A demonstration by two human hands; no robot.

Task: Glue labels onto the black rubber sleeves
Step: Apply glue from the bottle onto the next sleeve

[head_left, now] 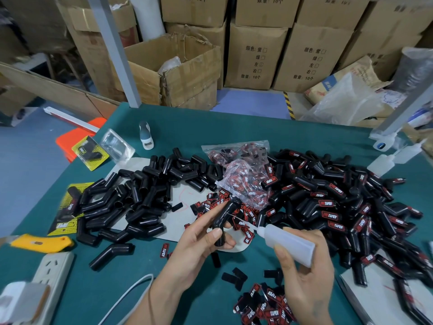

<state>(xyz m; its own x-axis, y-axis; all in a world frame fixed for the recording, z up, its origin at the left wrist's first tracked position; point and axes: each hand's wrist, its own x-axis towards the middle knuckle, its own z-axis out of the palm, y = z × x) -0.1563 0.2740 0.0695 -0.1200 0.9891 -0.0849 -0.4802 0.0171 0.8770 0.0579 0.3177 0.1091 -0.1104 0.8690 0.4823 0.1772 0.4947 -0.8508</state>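
Note:
My left hand (201,240) grips a bent black rubber sleeve (225,215) above the green table (293,134), index finger stretched along it. My right hand (304,270) holds a translucent glue bottle (289,242), whose thin needle tip points left at the sleeve's upper arm. Plain black sleeves (140,195) lie heaped at the left. Sleeves with red-and-black labels (351,207) are piled at the right. Loose labels (264,306) lie near my right wrist, and more are scattered under the held sleeve.
Clear bags of labels (243,174) sit mid-table. A yellow utility knife (44,242), a white power strip (46,277) and a cable lie at the left front. Spare squeeze bottles (384,163) stand far right. Cardboard boxes (255,55) line the back.

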